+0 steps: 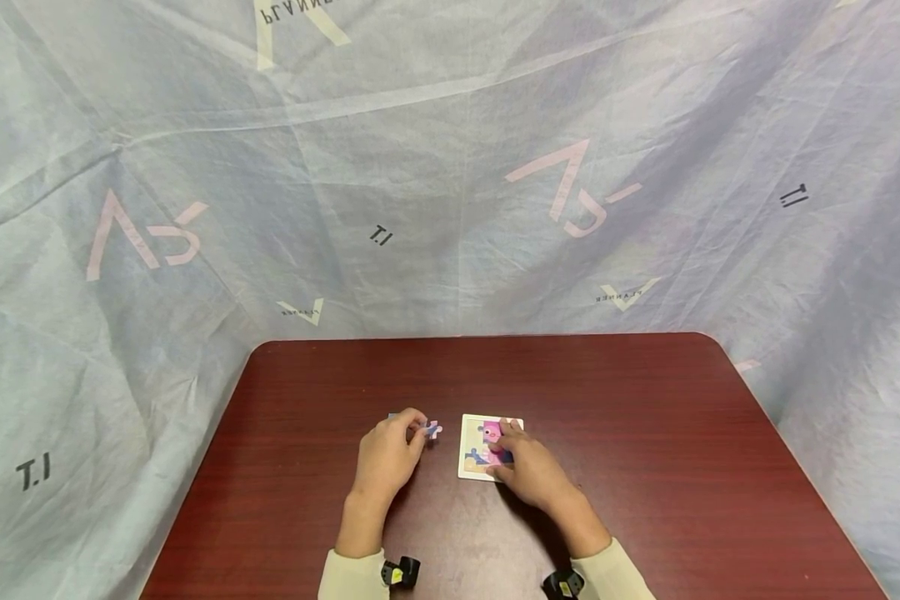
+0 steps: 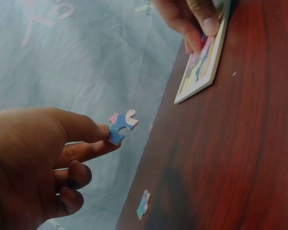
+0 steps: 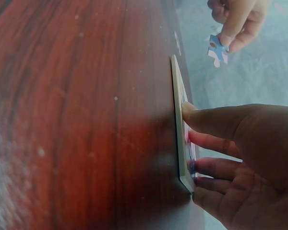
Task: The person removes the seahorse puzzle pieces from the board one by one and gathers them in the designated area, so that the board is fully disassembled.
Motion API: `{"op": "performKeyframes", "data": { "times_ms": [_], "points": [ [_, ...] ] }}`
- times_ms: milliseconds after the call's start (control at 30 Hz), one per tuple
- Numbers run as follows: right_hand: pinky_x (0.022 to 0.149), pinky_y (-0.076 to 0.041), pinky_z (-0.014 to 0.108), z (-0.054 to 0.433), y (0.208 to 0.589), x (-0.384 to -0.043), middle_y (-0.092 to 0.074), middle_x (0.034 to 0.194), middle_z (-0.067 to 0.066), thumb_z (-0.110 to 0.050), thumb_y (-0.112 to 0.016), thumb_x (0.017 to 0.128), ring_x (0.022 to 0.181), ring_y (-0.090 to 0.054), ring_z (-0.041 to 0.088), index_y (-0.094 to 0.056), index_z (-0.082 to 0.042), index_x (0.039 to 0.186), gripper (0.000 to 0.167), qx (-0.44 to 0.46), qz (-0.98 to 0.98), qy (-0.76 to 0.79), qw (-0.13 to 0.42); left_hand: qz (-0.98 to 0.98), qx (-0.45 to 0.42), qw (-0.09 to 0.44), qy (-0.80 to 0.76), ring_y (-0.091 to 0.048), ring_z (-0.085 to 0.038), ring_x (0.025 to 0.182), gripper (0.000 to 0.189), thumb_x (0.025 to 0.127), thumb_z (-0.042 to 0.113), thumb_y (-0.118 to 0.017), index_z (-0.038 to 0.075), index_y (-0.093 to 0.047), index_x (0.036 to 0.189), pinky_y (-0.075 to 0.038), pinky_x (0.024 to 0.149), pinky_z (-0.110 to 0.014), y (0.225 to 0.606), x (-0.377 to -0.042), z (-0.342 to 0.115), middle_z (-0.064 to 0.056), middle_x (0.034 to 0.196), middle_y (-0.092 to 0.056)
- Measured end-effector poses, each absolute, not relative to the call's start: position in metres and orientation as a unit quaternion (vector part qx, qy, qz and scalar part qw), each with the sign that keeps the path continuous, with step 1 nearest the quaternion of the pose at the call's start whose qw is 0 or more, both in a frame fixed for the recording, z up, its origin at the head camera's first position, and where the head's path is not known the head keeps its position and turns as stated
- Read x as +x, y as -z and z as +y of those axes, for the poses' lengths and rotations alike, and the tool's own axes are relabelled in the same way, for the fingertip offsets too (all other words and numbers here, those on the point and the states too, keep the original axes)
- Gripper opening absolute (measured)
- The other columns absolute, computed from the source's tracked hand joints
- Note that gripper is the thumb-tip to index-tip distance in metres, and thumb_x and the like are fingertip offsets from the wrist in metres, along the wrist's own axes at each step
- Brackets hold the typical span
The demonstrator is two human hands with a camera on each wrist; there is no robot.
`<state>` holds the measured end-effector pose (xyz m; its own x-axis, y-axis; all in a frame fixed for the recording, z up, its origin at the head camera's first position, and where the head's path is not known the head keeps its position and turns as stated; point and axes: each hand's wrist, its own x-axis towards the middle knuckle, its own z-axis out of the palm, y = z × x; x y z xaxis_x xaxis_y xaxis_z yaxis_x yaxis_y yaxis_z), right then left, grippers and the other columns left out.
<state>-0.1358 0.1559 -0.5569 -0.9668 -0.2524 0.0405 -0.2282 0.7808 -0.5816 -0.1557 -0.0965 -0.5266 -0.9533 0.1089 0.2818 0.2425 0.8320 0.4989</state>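
Note:
Between thumb and forefinger, my left hand (image 1: 390,450) pinches a blue and pink puzzle piece (image 2: 122,125), lifted above the table. Another puzzle piece (image 2: 143,204), bluish-green, lies on the table below that hand. To the right is a square puzzle board (image 1: 462,450) with a pale raised frame, holding pink and blue pieces on a cream base. My right hand (image 1: 534,471) rests on the board's right part, thumb at the near edge and fingertips on the pieces; it hides part of the picture. In the right wrist view its fingers (image 3: 216,167) reach out fairly straight.
Both hands work over a dark red wooden table (image 1: 645,400) with rounded far corners. A grey printed cloth (image 1: 435,183) hangs behind the table and along its sides. Black wrist cameras sit at both cuffs.

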Motion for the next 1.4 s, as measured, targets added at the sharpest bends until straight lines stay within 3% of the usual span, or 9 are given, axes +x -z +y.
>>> {"op": "performKeyframes", "data": {
  "times_ms": [300,567,1000,1200,1400],
  "points": [
    [0.122,-0.039,0.057,0.156,0.557,-0.136,-0.055,0.152,0.030,-0.015,-0.084,0.088,0.148,-0.049,0.048,-0.076,-0.002,0.115,0.031,-0.125,0.943,0.308,0.018,-0.950,-0.082,0.122,0.275,-0.072,-0.015,0.075,0.008,0.093,0.018,-0.080,0.020,-0.076,0.101,-0.055,0.062,-0.037,0.524,-0.157,-0.106,0.002,0.092,-0.079],
    [0.122,-0.040,0.057,0.156,0.558,-0.136,-0.056,0.151,0.030,-0.015,-0.084,0.088,0.147,-0.050,0.048,-0.076,-0.002,0.115,0.030,-0.127,0.944,0.305,0.016,-0.953,-0.062,0.097,0.280,-0.067,-0.011,0.070,0.006,0.096,0.017,-0.077,0.019,-0.075,0.101,-0.051,0.059,-0.034,0.521,-0.156,-0.113,0.002,0.090,-0.077],
    [0.122,-0.039,0.057,0.157,0.559,-0.136,-0.056,0.152,0.030,-0.015,-0.084,0.088,0.148,-0.049,0.048,-0.076,-0.003,0.113,0.029,-0.125,0.943,0.307,0.017,-0.951,-0.045,0.104,0.287,-0.075,-0.019,0.080,0.012,0.097,0.016,-0.076,0.019,-0.078,0.108,-0.055,0.062,-0.038,0.525,-0.157,-0.125,-0.001,0.098,-0.081],
    [0.122,-0.039,0.056,0.157,0.561,-0.136,-0.056,0.152,0.029,-0.016,-0.084,0.089,0.148,-0.049,0.047,-0.076,-0.003,0.114,0.030,-0.127,0.944,0.303,0.015,-0.952,-0.035,0.097,0.289,-0.069,-0.017,0.073,0.014,0.098,0.017,-0.075,0.019,-0.079,0.112,-0.051,0.059,-0.036,0.525,-0.156,-0.128,-0.002,0.101,-0.081],
    [0.122,-0.040,0.055,0.157,0.562,-0.137,-0.056,0.153,0.028,-0.016,-0.084,0.089,0.148,-0.050,0.046,-0.076,-0.004,0.113,0.029,-0.125,0.945,0.303,0.014,-0.953,-0.027,0.103,0.283,-0.077,-0.022,0.083,0.014,0.095,0.019,-0.078,0.019,-0.081,0.109,-0.058,0.067,-0.045,0.526,-0.158,-0.133,-0.003,0.103,-0.082]
  ]
}}
